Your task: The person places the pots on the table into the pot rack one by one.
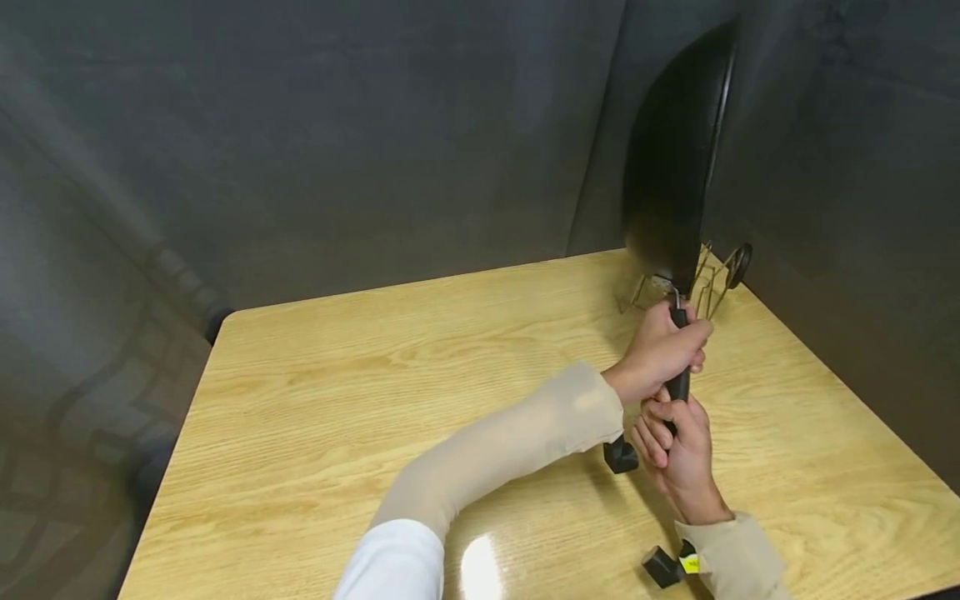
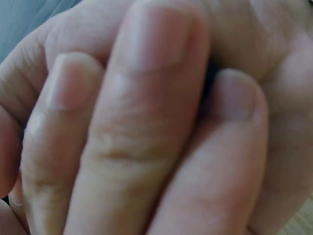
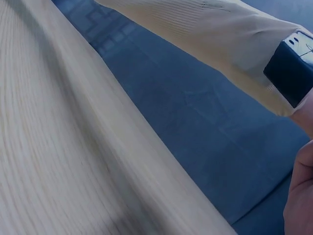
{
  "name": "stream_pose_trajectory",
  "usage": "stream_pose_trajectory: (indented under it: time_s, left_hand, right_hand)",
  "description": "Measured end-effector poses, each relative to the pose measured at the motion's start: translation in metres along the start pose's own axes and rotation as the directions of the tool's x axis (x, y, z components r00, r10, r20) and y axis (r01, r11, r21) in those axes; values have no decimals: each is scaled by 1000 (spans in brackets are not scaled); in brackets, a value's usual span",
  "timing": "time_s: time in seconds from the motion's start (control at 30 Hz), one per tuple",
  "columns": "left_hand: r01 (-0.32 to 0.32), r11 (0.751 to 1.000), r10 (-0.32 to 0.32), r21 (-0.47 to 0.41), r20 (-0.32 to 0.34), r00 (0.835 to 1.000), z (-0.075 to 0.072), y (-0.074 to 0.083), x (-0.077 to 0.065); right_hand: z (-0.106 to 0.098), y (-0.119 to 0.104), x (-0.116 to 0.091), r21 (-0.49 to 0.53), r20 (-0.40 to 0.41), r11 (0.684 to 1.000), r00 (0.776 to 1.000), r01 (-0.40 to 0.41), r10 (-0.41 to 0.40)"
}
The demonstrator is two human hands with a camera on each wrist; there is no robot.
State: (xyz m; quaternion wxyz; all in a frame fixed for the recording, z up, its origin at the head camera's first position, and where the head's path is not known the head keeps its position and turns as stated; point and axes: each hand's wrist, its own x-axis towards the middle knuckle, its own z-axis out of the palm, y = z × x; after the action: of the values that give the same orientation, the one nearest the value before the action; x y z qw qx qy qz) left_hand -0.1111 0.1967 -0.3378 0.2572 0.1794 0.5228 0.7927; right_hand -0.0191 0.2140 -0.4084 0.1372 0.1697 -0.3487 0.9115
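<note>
A black wok (image 1: 671,158) stands up on edge, seen from its rounded outer side, in the far right of the head view. Its black handle (image 1: 679,385) points toward me. My left hand (image 1: 660,350) grips the handle close to the pan, and my right hand (image 1: 681,446) holds the handle's near end just below it. Curled fingers (image 2: 142,122) fill the left wrist view and hide most of the handle there. Behind the wok's base shows a wire rack (image 1: 708,287) with a dark round end piece (image 1: 739,265), partly covered by the wok.
The light wood table (image 1: 360,375) has dark curtains (image 1: 405,142) behind it and along the right. Small black blocks sit at both wrists, one at the left sleeve (image 1: 619,455), another at the right sleeve (image 1: 662,567).
</note>
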Motion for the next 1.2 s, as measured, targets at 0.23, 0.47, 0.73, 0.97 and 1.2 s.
stream_pose_trajectory:
  time_s: [0.23, 0.47, 0.73, 0.97, 1.2]
  left_hand:
    - [12, 996, -14, 84, 21, 1000, 2, -2, -1]
    - [-1, 974, -18, 225, 81, 997, -2, -1, -1]
    - [-23, 915, -46, 403, 160, 986, -7, 3, 2]
    - [10, 908, -102, 418, 198, 975, -8, 4, 3]
    - [31, 898, -139, 439, 217, 966, -6, 4, 5]
  right_hand:
    - [0, 0, -4, 0, -5, 1000, 1000, 14, -14]
    - [-1, 3, -5, 51, -3, 998, 1000, 21, -21]
    - [0, 2, -6, 113, 11, 993, 1000, 13, -14]
    - [0, 1, -6, 171, 28, 985, 1000, -11, 6]
    - [1, -1, -8, 219, 37, 976, 999, -20, 12]
